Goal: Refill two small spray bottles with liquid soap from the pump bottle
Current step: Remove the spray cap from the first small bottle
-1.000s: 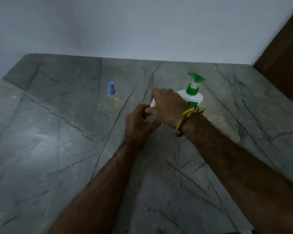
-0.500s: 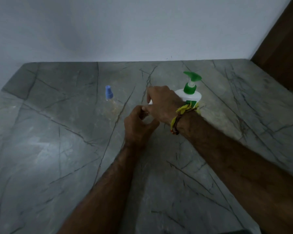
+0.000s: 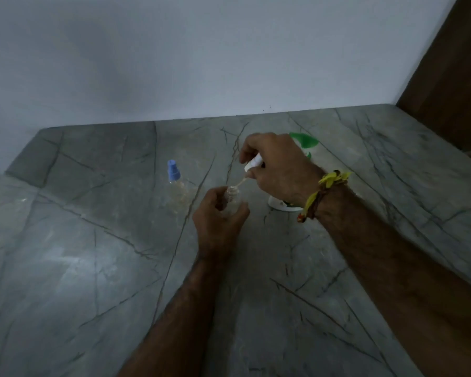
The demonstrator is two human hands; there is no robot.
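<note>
Head view shows us midway through opening the first spray bottle. Our left hand (image 3: 220,213) curls around the small clear bottle (image 3: 232,195), holding it upright just in front of the pump bottle (image 3: 301,142). Our right hand (image 3: 276,167) pinches the white spray head (image 3: 253,163), lifted clear of the neck, with its dip tube (image 3: 239,183) slanting down so the tip sits at or just inside the mouth. The pump bottle stands mostly hidden behind that right hand. To its left, well apart, the second spray bottle with the blue cap (image 3: 173,170) stands untouched.

We judge the risks this way: the dip tube may drip onto the marble counter (image 3: 93,268) as it clears; the light bottle may tip if our grip loosens; and our right wrist, close to the pump bottle, may knock it.
</note>
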